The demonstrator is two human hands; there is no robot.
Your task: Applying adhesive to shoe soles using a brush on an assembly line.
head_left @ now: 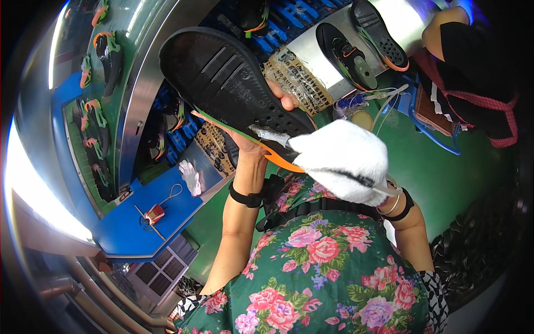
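Note:
My left hand grips a large black shoe with its sole turned up toward me. The sole has grooves and rows of small round holes, and its edge is green and orange. Fingertips of that hand show past the far side of the sole. A shiny whitish smear lies near the sole's orange end. Thick white towelling covers my right hand, and its dark-tipped end touches the shoe beside the smear. Beneath the cloth the right fingers are hidden, so what they hold cannot be seen.
Two dark shoes lie on a metal ledge, near a person in dark clothes. Taped cardboard borders a blue-slatted conveyor. On the left, a blue table holds a pale glove and a red-and-white item.

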